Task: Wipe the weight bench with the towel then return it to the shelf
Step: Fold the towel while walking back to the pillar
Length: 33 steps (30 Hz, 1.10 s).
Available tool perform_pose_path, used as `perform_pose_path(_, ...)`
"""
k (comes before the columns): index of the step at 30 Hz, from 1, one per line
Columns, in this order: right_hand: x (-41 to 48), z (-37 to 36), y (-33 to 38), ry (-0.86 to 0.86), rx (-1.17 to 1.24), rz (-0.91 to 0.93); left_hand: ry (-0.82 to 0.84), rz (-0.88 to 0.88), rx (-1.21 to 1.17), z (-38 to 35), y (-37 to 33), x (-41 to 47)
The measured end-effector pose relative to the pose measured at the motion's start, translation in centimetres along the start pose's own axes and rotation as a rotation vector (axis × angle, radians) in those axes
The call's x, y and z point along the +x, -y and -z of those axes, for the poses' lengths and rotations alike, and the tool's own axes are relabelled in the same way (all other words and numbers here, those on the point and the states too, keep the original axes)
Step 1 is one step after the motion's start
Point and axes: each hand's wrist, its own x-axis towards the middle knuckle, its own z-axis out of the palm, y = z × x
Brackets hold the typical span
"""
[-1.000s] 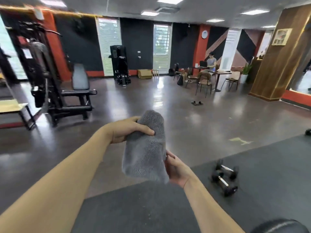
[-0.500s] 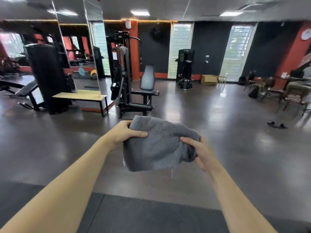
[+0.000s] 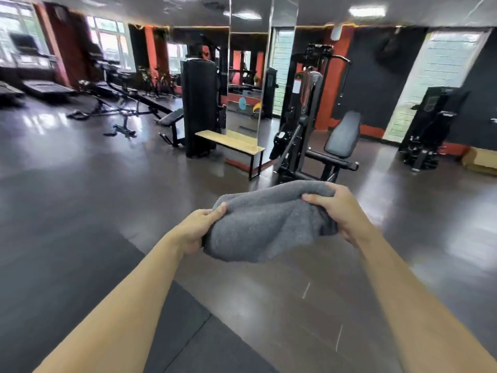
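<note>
The grey towel (image 3: 265, 227) hangs bunched between both hands at chest height: left hand (image 3: 197, 230) fingers clamped on its 9 o'clock end, right hand (image 3: 340, 211) fingers clamped on the 3 o'clock end. This looks like the carry toward a weight bench (image 3: 172, 119), well apart at 11 o'clock; next, walk over and spread the cloth. No writing is legible.

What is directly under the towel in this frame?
The grey towel is held in the air by the left hand and right hand. Below it lies bare glossy floor. Fingers beneath the cloth are covered.
</note>
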Motion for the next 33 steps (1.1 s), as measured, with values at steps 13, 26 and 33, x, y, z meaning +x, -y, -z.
perform_pose_path(13,30.1,-26.7,-2.8,0.505,0.285,-0.390,-0.328,-0.175,-0.122,29.0,-4.0,17.4)
perform_pose_path(26,51.3,-54.8,-0.1,0.736,0.181,-0.143,-0.728,-0.220,0.653,54.2,-11.6,29.8)
perform_pose_path(33,64.3,-72.2,2.5,0.878,-0.155,0.158,-0.779,-0.171,0.821,70.3,-15.5,38.7)
